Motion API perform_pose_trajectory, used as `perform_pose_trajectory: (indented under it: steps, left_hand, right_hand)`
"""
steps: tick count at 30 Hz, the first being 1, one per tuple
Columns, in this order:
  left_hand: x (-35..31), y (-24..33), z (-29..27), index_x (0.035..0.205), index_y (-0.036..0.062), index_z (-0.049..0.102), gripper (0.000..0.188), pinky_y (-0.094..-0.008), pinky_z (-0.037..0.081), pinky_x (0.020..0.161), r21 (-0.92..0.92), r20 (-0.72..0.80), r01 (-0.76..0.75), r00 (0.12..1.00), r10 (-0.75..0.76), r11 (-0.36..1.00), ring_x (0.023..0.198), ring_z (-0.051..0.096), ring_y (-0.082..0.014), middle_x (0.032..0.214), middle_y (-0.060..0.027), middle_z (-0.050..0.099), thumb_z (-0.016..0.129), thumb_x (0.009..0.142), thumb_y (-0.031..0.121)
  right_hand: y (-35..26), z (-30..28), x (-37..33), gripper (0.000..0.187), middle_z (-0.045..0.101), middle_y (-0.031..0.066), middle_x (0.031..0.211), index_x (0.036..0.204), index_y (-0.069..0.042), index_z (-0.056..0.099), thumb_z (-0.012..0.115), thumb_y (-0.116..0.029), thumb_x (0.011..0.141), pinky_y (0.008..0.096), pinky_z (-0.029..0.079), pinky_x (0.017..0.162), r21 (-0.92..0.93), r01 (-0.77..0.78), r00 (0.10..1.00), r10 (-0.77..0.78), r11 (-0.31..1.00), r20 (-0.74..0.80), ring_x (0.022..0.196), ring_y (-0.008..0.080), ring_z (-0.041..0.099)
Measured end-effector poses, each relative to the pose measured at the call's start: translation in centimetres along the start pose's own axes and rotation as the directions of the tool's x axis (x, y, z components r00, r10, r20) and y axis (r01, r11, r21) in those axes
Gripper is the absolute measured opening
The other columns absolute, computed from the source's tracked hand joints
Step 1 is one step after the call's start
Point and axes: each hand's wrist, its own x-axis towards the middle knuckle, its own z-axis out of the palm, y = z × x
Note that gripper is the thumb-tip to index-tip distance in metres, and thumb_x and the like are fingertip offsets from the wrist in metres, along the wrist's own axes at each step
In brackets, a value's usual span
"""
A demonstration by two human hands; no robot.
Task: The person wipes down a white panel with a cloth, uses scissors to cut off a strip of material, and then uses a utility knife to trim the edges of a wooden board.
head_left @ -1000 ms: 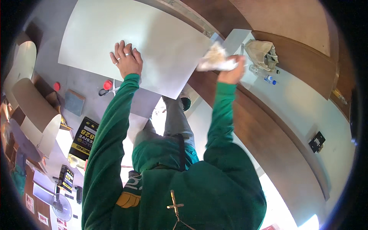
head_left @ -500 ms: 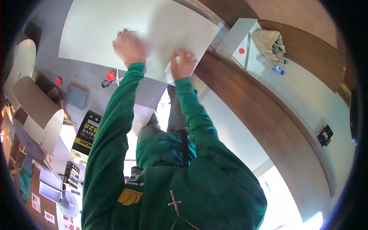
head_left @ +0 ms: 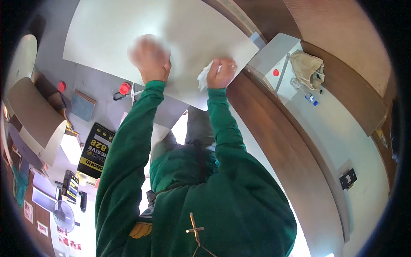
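A large white sheet or panel [head_left: 102, 38] spans the upper part of the view. My left hand [head_left: 152, 62] is over it, left of the middle; a smear hides its fingers, and only the thumb side and wrist show clearly. Near the sheet's right end, my right hand [head_left: 222, 73] is closed around a crumpled white wipe [head_left: 204, 77], which sticks out on the hand's left side; paper or cloth, I cannot tell. Just below the sheet's lower edge, left of my left wrist, lie scissors [head_left: 133, 93] with dark handles and a red round cap [head_left: 125, 88].
At left are another red cap [head_left: 61, 86], a grey square block [head_left: 83, 106], a black and yellow adhesive can [head_left: 95, 152] and curved panels [head_left: 36, 109]. To the right, a ledge [head_left: 329, 137] bears a beige bag [head_left: 307, 68], clear bottles [head_left: 305, 91] and a black box [head_left: 348, 178].
My right hand has moved right and slightly nearer with the white wipe. My left hand has turned, its spread fingertips no longer showing. The whole view has shifted a little.
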Motion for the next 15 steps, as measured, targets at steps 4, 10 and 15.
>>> perform_pose_trajectory:
  steps: [4,10,15]
  left_hand:
    - [-0.2,-0.2,-0.4,0.122,0.012,0.057,0.03,-0.0561,0.014,0.118,-0.042,0.009,0.019,1.0,-0.019,0.999,0.141,0.035,-0.0304,0.141,-0.0095,0.049,0.058,0.093,0.021]
    - [-0.2,-0.4,-0.5,0.119,0.0126,0.057,0.03,-0.0579,0.013,0.118,-0.045,-0.01,-0.007,1.0,0.007,0.999,0.141,0.035,-0.032,0.14,-0.0103,0.049,0.061,0.091,0.02]
    - [0.0,0.1,0.1,0.118,0.0114,0.058,0.028,-0.0562,0.015,0.118,-0.006,-0.025,-0.039,0.999,0.038,0.999,0.142,0.034,-0.0296,0.141,-0.0087,0.049,0.058,0.093,0.022]
  right_hand:
    - [2.0,0.6,4.1,0.021,0.06,0.0168,0.082,0.079,-0.004,0.058,0.059,-0.02,0.093,0.048,0.042,0.075,-0.013,-0.052,0.994,0.05,0.999,-0.094,0.082,0.038,0.056]
    - [4.2,0.7,11.9,0.031,0.061,0.0199,0.083,0.082,0.0,0.06,0.057,-0.028,0.095,0.051,0.042,0.073,-0.031,-0.094,0.981,0.087,0.995,-0.175,0.082,0.041,0.057]
    - [1.1,0.1,0.0,0.025,0.064,0.0198,0.088,0.086,-0.004,0.063,0.058,-0.027,0.093,0.0521,0.044,0.079,-0.172,-0.201,0.98,0.199,0.964,-0.027,0.087,0.0407,0.06]
